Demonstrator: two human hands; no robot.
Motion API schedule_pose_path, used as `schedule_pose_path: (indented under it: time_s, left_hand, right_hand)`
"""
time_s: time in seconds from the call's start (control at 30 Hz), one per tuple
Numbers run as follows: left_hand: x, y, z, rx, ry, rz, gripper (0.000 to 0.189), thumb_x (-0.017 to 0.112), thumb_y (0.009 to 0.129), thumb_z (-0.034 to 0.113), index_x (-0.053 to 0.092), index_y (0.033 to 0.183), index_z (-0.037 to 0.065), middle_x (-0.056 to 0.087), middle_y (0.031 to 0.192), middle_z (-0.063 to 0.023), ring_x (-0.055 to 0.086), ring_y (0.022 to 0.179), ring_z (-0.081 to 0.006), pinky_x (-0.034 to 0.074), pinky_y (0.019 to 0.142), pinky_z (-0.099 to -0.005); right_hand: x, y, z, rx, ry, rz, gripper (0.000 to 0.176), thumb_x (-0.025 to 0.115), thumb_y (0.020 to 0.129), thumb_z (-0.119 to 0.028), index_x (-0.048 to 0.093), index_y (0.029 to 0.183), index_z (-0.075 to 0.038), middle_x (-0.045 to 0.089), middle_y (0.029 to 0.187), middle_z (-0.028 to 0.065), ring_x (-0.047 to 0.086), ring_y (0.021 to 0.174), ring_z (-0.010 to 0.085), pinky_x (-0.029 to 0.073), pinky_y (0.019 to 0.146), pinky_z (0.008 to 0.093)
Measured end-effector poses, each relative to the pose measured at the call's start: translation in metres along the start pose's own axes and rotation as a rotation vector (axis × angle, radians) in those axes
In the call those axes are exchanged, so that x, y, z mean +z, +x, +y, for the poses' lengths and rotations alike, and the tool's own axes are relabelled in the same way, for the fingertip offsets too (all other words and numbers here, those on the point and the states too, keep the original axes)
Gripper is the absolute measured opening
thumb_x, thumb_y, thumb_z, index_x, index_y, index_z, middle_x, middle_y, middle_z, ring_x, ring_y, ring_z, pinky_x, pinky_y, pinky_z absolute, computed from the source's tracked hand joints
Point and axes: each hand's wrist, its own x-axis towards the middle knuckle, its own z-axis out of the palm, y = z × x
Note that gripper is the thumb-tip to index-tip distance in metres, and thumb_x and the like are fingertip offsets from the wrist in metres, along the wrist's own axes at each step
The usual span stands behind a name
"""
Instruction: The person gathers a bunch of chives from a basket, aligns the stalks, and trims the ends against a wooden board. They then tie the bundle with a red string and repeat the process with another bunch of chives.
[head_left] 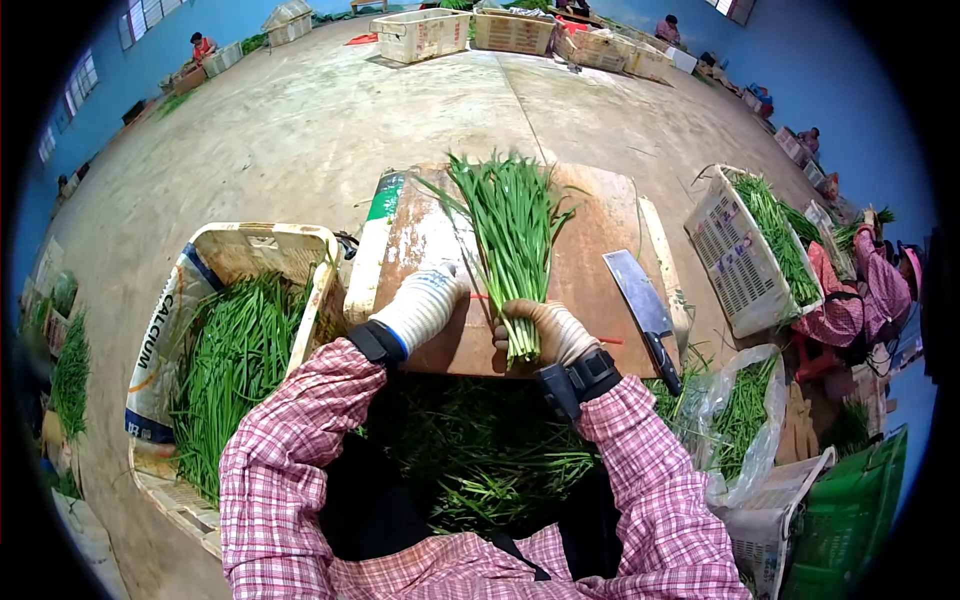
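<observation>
My right hand (553, 328), in a pale glove, wraps round the cut lower ends of a bunch of green garlic chives (513, 225). The bunch lies on a wooden board (585, 265), its leaf tips pointing away from me. Just left of it, my left hand (428, 303), in a white glove, rests low over the board with fingers curled. Its fingertips meet the near end of a thin red strip (603, 341) that passes beneath the bunch; whether they pinch it is hidden. A cleaver (640, 295) lies on the board's right side, handle toward me.
At my left stands a crate (318, 290) full of loose chives (240, 345). Another crate (735, 255) of chives stands at right, above a clear plastic bag (765, 420) and a green crate (845, 510). Trimmings (510, 490) lie below the board. Co-workers (870, 280) sit nearby.
</observation>
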Motion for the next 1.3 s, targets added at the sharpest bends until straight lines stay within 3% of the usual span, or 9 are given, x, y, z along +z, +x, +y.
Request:
schedule_pose_path:
  time_s: [0.17, 0.3, 0.4, 0.67, 0.87, 0.93, 1.07, 1.13, 1.3]
  left_hand:
    - [0.005, -0.004, -0.018, 0.035, -0.06, 0.07, 0.021, 0.064, 0.083, 0.008, 0.073, 0.101, 0.013, 0.065, 0.098, -0.0159, 0.064, 0.091, -0.0374, 0.052, 0.077, -0.0436]
    - [-0.001, -0.016, -0.022, 0.037, -0.101, 0.116, 0.033, 0.064, 0.078, 0.004, 0.072, 0.108, 0.015, 0.063, 0.113, -0.0158, 0.06, 0.104, -0.0378, 0.05, 0.088, -0.0448]
    - [-0.034, -0.022, -0.011, -0.018, -0.065, 0.149, 0.037, 0.068, 0.076, 0.004, 0.069, 0.111, 0.013, 0.059, 0.122, -0.0162, 0.055, 0.114, -0.0394, 0.047, 0.096, -0.0465]
    - [-0.033, -0.005, 0.021, 0.016, -0.605, 0.224, 0.03, 0.062, 0.083, -0.007, 0.068, 0.109, 0.007, 0.063, 0.11, -0.0143, 0.063, 0.098, -0.0324, 0.054, 0.08, -0.037]
    - [-0.03, 0.021, 0.032, 0.21, -0.536, 0.231, 0.03, 0.061, 0.083, -0.009, 0.067, 0.108, 0.007, 0.063, 0.112, -0.014, 0.061, 0.104, -0.0332, 0.052, 0.085, -0.0388]
    - [-0.033, 0.024, 0.033, 0.19, -0.538, 0.233, 0.027, 0.063, 0.083, -0.006, 0.067, 0.106, 0.006, 0.063, 0.111, -0.0142, 0.061, 0.104, -0.0331, 0.052, 0.086, -0.0394]
    - [-0.044, 0.009, 0.002, -0.108, -0.259, 0.016, 0.023, 0.07, 0.082, 0.009, 0.068, 0.105, 0.008, 0.065, 0.108, -0.0151, 0.063, 0.101, -0.0339, 0.051, 0.088, -0.0411]
    - [-0.036, -0.008, -0.007, -0.172, -0.133, -0.047, 0.025, 0.072, 0.081, 0.016, 0.069, 0.105, 0.01, 0.066, 0.106, -0.0156, 0.063, 0.101, -0.0354, 0.051, 0.089, -0.0424]
    - [-0.019, -0.016, -0.014, -0.137, -0.037, -0.05, 0.019, 0.064, 0.084, 0.015, 0.068, 0.102, 0.011, 0.064, 0.1, -0.0159, 0.061, 0.098, -0.0378, 0.05, 0.085, -0.044]
  right_hand:
    - [0.0, -0.011, -0.011, -0.089, -0.171, -0.027, 0.043, 0.073, 0.087, -0.038, 0.063, 0.107, -0.001, 0.068, 0.083, 0.0121, 0.067, 0.069, 0.0264, 0.057, 0.06, 0.0433]
    - [-0.002, -0.065, -0.044, 0.026, -0.807, 0.13, 0.053, 0.066, 0.09, -0.046, 0.066, 0.103, 0.006, 0.069, 0.079, 0.0113, 0.069, 0.073, 0.0209, 0.055, 0.067, 0.0366]
    - [-0.053, -0.058, -0.039, -0.429, -1.632, 0.238, 0.043, 0.062, 0.092, -0.035, 0.069, 0.103, 0.006, 0.072, 0.088, 0.0164, 0.07, 0.075, 0.0205, 0.055, 0.069, 0.0346]
    - [-0.043, -0.081, -0.027, -0.365, -0.841, 0.29, 0.032, 0.058, 0.093, -0.022, 0.066, 0.107, 0.005, 0.07, 0.085, 0.0126, 0.066, 0.063, 0.0171, 0.055, 0.057, 0.0326]
    - [-0.016, -0.102, 0.013, -0.304, -1.485, -0.4, 0.026, 0.061, 0.09, -0.024, 0.07, 0.099, -0.002, 0.07, 0.093, 0.019, 0.068, 0.088, 0.0334, 0.052, 0.081, 0.04]
    - [-0.02, -0.09, 0.011, -0.565, -1.532, -0.201, 0.026, 0.063, 0.089, -0.025, 0.07, 0.098, -0.001, 0.07, 0.089, 0.0198, 0.068, 0.083, 0.0348, 0.053, 0.076, 0.0418]
    - [-0.06, -0.087, -0.007, -0.587, -1.19, 0.235, 0.029, 0.068, 0.086, -0.027, 0.07, 0.102, -0.003, 0.069, 0.092, 0.0194, 0.067, 0.084, 0.0359, 0.054, 0.073, 0.0401]
    - [-0.062, -0.09, -0.02, -0.684, -1.754, 0.443, 0.029, 0.069, 0.085, -0.024, 0.067, 0.108, -0.006, 0.066, 0.099, 0.0179, 0.066, 0.085, 0.0364, 0.054, 0.074, 0.0427]
    - [-0.088, -0.061, -0.021, -0.692, -2.082, 0.322, 0.01, 0.061, 0.082, -0.01, 0.06, 0.088, -0.002, 0.063, 0.086, 0.0185, 0.065, 0.078, 0.0385, 0.053, 0.068, 0.0455]
